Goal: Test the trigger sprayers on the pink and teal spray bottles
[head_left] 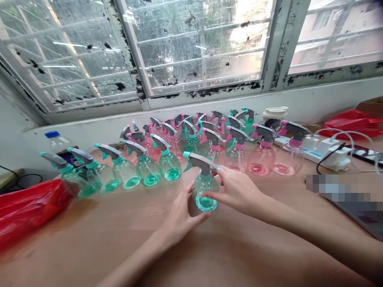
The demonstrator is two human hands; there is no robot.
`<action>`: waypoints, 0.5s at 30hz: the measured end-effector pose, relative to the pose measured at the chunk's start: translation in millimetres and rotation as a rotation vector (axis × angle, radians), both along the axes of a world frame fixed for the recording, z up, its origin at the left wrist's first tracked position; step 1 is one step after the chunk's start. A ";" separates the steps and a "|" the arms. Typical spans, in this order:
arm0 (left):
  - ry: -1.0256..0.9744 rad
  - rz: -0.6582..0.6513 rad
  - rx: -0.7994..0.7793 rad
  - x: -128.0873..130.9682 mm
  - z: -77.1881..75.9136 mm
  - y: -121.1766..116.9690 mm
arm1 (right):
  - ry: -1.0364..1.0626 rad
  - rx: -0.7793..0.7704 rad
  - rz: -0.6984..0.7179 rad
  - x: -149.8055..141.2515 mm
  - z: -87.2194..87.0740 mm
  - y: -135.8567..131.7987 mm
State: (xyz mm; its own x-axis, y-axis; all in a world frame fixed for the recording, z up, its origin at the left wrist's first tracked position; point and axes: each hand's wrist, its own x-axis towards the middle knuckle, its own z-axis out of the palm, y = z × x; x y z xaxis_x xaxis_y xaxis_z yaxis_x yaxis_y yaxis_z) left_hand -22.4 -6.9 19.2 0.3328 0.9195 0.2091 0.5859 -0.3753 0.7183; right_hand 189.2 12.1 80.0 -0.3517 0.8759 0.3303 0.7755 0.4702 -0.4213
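Observation:
A clear teal spray bottle (204, 186) with a grey trigger head stands on the wooden table (119, 239) in front of me. My left hand (182, 215) cups its lower left side, fingers curled round the base. My right hand (236, 189) grips its right side, with fingers at the neck and body. Behind it stand rows of several teal spray bottles (146, 169) on the left and pink spray bottles (260, 155) on the right.
A red plastic bag (26, 211) lies at the left table edge, another red bag (353, 121) at the far right. A white power strip (323, 153) with cables, a blue-capped water bottle (58, 141), and a lidded cup (273, 115) sit near the windowsill.

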 end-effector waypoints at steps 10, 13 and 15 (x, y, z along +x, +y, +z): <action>0.011 -0.135 0.023 46.3 -6.3 -11.3 | 0.620 -0.333 0.370 41.2 -1.0 4.8; 0.028 -0.210 0.035 51.1 0.3 -9.9 | 0.748 -0.306 0.442 38.0 -4.2 6.8; 0.047 -0.239 0.046 51.6 4.4 -7.2 | 0.781 -0.254 0.482 34.9 -6.2 8.8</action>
State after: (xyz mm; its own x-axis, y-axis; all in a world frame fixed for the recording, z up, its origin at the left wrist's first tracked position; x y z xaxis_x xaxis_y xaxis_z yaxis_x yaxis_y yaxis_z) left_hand 29.2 -14.1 23.6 0.5504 0.8032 0.2278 0.5089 -0.5391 0.6711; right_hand 224.2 20.9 73.9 -0.4542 0.7723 0.4441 -0.0219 0.4887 -0.8722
